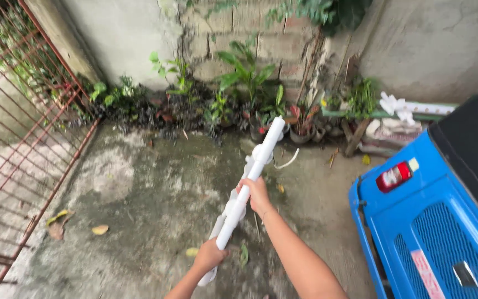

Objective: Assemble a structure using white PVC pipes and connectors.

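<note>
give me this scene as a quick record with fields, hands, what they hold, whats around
setting: outdoor concrete yard
left hand: grips the near end of the white pipe assembly
right hand: grips the same assembly at mid-length
pipe: tilted, far end pointing up and away toward the plants
left side: rusty red metal gate
right side: blue vehicle body with a red reflector
ground: scattered dry leaves
back: block wall
</note>
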